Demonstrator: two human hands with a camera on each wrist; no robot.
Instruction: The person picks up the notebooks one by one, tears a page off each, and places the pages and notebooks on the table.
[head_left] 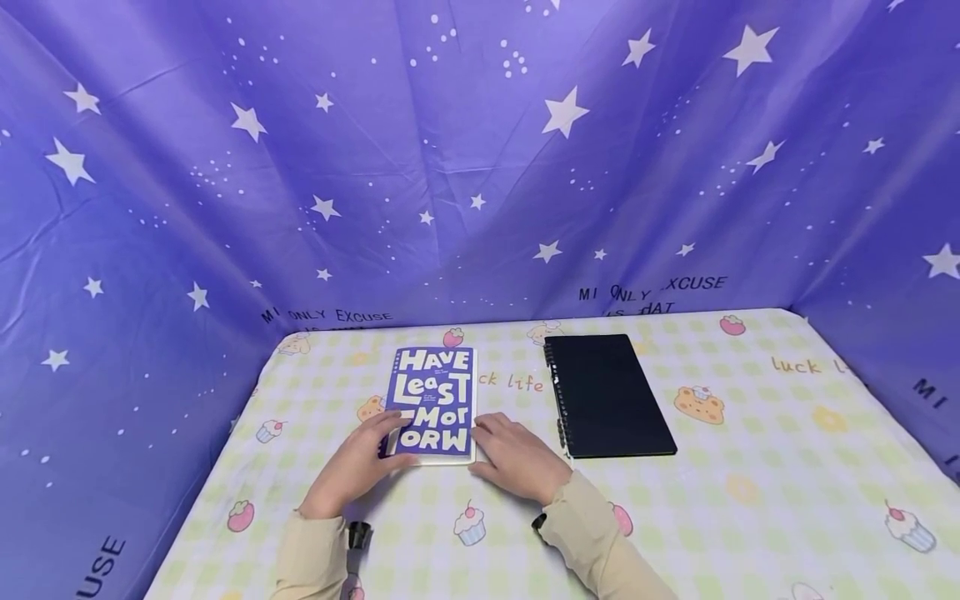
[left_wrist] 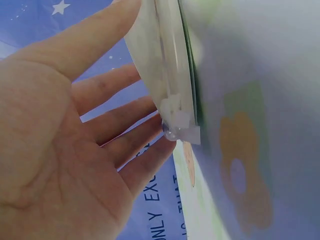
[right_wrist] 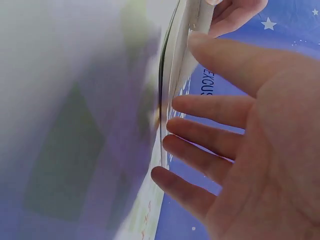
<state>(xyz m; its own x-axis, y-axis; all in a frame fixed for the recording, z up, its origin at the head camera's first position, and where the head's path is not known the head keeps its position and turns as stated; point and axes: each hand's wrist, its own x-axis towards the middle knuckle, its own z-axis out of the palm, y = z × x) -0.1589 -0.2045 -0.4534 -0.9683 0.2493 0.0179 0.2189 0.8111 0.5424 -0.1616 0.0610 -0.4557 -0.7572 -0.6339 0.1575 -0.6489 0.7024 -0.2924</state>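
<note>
In the head view, a purple notebook [head_left: 433, 407] with large white lettering lies flat on the table, left of centre. My left hand [head_left: 358, 467] is at its lower left corner, with the thumb and a finger over the cover's edge. Along the lower right edge, my right hand [head_left: 521, 458] touches the notebook with its fingertips. The left wrist view shows extended fingers of the left hand [left_wrist: 75, 145] against the notebook's side [left_wrist: 172, 55]. Fairly straight fingers of the right hand [right_wrist: 250, 135] meet the page edges in the right wrist view.
To the right lies a black notebook [head_left: 615, 396] with a ring binding along its left side. A checked tablecloth [head_left: 750, 533] printed with cupcakes, bears and strawberries covers the table. Purple curtains [head_left: 480, 150] with white stars hang behind the table and on both sides.
</note>
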